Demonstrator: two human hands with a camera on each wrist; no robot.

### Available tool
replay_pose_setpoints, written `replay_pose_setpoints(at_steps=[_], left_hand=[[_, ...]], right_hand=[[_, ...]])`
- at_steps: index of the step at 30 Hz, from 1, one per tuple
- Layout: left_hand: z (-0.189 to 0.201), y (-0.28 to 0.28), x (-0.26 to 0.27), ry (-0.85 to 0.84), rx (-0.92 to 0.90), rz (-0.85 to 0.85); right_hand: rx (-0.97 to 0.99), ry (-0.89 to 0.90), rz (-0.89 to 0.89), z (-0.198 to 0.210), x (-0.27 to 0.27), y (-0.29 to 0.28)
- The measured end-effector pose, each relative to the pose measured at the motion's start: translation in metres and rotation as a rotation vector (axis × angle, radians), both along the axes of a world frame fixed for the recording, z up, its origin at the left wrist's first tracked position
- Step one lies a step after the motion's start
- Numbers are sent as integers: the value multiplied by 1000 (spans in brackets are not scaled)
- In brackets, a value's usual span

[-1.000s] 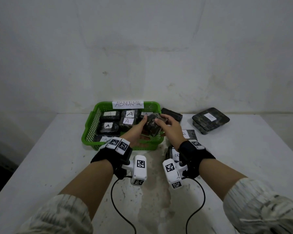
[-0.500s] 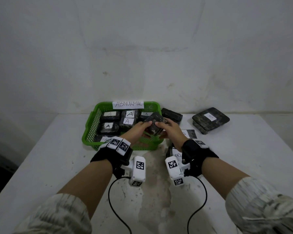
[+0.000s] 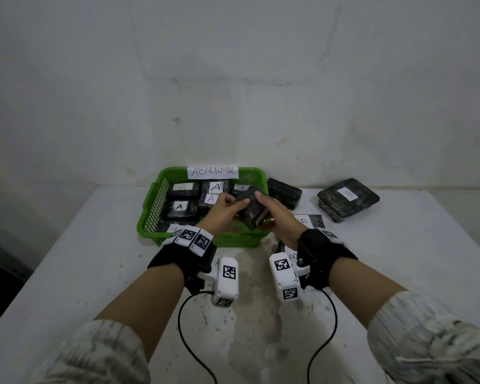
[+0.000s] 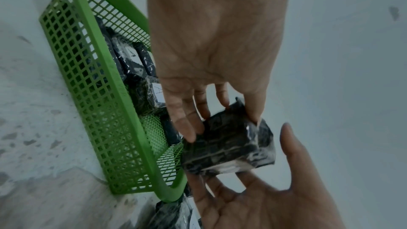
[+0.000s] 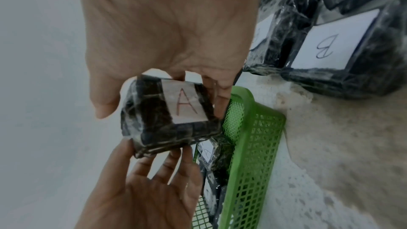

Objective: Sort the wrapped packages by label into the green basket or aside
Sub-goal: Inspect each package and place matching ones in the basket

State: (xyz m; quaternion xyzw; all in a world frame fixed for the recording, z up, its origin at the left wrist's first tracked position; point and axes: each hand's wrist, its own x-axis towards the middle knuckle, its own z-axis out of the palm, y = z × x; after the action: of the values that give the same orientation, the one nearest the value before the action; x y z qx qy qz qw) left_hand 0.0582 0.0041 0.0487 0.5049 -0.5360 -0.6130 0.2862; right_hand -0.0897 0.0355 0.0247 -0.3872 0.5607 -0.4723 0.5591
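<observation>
A dark wrapped package [image 3: 254,212] with a white "A" label [image 5: 184,104] hangs tilted above the front right corner of the green basket [image 3: 150,217]. Both hands hold it. My right hand [image 3: 263,207] grips it between thumb and fingers [image 5: 218,100], label toward the palm. My left hand [image 3: 234,202] pinches its left end with its fingertips [image 4: 187,128]. Several "A" packages [image 3: 179,206] lie inside the basket, also seen in the left wrist view [image 4: 152,93].
The basket's back rim carries an "ABNORMAL" sign [image 3: 212,171]. To its right on the white table [image 3: 399,259] lie dark packages: an unlabelled one [image 3: 284,191], a "B" stack [image 3: 348,196] and "B" packages [image 5: 330,46] beneath my right wrist. A wall stands behind.
The package has been turned and tilted between the two hands, staying over the basket's front right corner. Both arms have barely shifted.
</observation>
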Motion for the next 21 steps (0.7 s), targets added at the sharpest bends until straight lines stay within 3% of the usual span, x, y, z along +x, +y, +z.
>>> replay_pose_setpoints(at_steps=[3,6,11,17,21], left_hand=[[-1,2,0,16,3,-73],[-5,5,-1,19,-6,-90],[-7,2,3,124,-62,89],[-16,-3,20,210,180,139],[-23,-5,27,175,218,126]], right_hand=[[33,-8,-50,1,1,-4],[35,96,-79,1,2,-5],[47,149,-15,6,2,-2],[-17,62,-80,2,3,-2],[-55,85,-43,7,14,-1]])
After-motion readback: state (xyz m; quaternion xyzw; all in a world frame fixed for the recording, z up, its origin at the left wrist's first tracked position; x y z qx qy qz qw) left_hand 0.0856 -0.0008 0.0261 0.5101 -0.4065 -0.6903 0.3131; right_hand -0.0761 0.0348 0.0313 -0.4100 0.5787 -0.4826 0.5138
